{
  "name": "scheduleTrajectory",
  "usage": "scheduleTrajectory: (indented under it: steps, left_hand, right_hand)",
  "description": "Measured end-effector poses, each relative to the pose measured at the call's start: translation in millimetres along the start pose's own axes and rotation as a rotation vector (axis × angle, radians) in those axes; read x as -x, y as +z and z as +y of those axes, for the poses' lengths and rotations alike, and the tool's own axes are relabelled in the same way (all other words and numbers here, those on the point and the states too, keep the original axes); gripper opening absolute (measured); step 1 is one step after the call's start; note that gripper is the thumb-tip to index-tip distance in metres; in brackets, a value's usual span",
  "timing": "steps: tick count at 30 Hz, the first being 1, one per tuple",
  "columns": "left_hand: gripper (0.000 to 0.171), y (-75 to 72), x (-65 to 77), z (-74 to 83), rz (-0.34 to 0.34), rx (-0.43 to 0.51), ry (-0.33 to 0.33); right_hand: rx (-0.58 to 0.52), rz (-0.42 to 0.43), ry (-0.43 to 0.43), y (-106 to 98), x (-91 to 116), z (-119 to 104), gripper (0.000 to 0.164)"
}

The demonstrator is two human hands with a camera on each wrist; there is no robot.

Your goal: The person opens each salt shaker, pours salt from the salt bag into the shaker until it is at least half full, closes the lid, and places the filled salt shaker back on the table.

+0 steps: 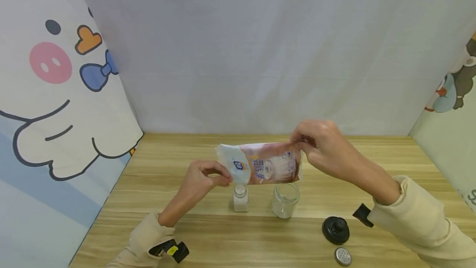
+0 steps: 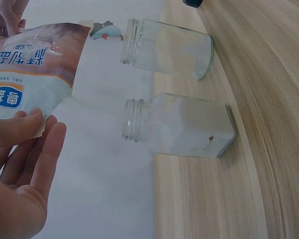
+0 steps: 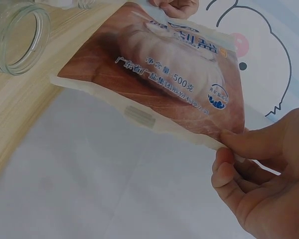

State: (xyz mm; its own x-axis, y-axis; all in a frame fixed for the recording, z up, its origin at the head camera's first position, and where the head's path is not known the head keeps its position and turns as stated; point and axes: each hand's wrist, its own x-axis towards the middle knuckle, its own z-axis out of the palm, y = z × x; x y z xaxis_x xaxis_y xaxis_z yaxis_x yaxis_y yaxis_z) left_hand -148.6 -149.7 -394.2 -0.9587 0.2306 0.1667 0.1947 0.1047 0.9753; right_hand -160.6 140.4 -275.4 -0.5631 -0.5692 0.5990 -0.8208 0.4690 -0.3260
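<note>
A salt bag (image 1: 265, 164) with a brown-pink and pale blue print is held sideways above two glass jars. My left hand (image 1: 206, 177) pinches its pale blue end at the lower corner. At the opposite end, my right hand (image 1: 323, 148) pinches the upper corner between thumb and fingers. Below the pale end stands a small square glass bottle (image 2: 189, 127), open and holding white stuff. In the left wrist view a faint pale streak runs from the bag's edge toward the bottle's mouth. Beside the bottle stands a wider, clear open jar (image 1: 284, 204).
A black lid with a raised knob (image 1: 336, 230) lies on the wooden table (image 1: 260, 239) at the front right. Just in front of it is a perforated metal shaker cap (image 1: 343, 256). A pale cloth (image 1: 260, 53) hangs behind the table, with printed cartoon panels at both sides.
</note>
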Motion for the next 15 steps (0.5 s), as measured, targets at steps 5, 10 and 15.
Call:
scheduleTrajectory:
  steps: [5,10,15]
  left_hand:
    - [0.005,0.0,-0.3,-0.5,0.004,0.001,0.000]
    - [0.005,0.3,-1.0,0.2,0.013,-0.013,-0.002]
    - [0.006,0.7,-2.1,2.1,0.024,-0.032,-0.015]
  right_hand:
    - [-0.001,-0.012,0.022,0.2,1.8,-0.9,0.031]
    - [-0.001,-0.012,0.033,-0.3,5.1,-1.8,0.030]
    - [0.002,-0.006,0.040,-0.9,10.6,-0.7,0.030]
